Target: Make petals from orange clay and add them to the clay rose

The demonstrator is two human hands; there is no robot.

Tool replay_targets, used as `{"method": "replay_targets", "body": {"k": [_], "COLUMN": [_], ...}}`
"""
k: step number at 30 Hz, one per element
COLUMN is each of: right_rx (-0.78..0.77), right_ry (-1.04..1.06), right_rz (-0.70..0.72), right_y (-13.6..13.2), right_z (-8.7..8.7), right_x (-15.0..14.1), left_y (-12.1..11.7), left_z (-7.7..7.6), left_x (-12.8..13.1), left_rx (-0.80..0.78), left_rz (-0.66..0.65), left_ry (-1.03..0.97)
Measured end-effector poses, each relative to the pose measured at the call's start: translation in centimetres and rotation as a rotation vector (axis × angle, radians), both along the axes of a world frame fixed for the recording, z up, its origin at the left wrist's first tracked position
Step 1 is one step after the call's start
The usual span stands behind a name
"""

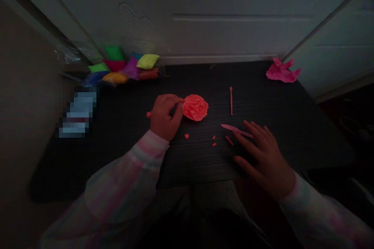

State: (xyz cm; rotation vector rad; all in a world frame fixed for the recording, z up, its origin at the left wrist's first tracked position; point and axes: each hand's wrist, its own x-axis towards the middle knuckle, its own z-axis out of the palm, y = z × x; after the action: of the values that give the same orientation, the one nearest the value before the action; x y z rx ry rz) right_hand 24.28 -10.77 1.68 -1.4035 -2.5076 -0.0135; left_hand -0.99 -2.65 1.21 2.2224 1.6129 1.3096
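A clear bag (70, 57) holds coloured packets (129, 69); left hand (164, 117) pinches flower (195, 107), right hand (265, 159) open.

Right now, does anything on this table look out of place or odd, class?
Yes, mildly: small coral scraps lie loose on the near side of the flower, perhaps stray offcuts. A crumpled pink piece sits apart at the far right corner.

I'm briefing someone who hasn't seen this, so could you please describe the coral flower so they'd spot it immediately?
On the black table, find the left hand near the middle. Just right of it lies the coral flower, round and ruffled, far larger than the small coral bits nearby.
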Motion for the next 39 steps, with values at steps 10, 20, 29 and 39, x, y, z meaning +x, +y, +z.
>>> {"method": "replay_targets", "body": {"k": [10, 20, 29, 39], "right_rx": [0.109, 0.073, -0.431, -0.841], "right_ry": [0.066, 0.146, 1.094, 1.683], "right_rz": [0.119, 0.132, -0.141, -0.052], "right_y": [1.4, 1.8, -1.3, -4.1], "right_z": [-0.1, 0.0, 2.3, 4.8], "right_x": [-3.8, -3.7, -4.6, -7.1], "left_y": [-2.7, -6.4, -7.0, -13.3], "left_z": [1.6, 0.4, 1.0, 7.6], "left_x": [-0.9, 0.2, 1.7, 3.5], "left_rx": [-0.034, -0.360, -0.444, -0.464], "left_rz": [0.091, 0.063, -0.070, -0.273], "left_ry": [0.214, 0.283, 0.090, -0.481]}}
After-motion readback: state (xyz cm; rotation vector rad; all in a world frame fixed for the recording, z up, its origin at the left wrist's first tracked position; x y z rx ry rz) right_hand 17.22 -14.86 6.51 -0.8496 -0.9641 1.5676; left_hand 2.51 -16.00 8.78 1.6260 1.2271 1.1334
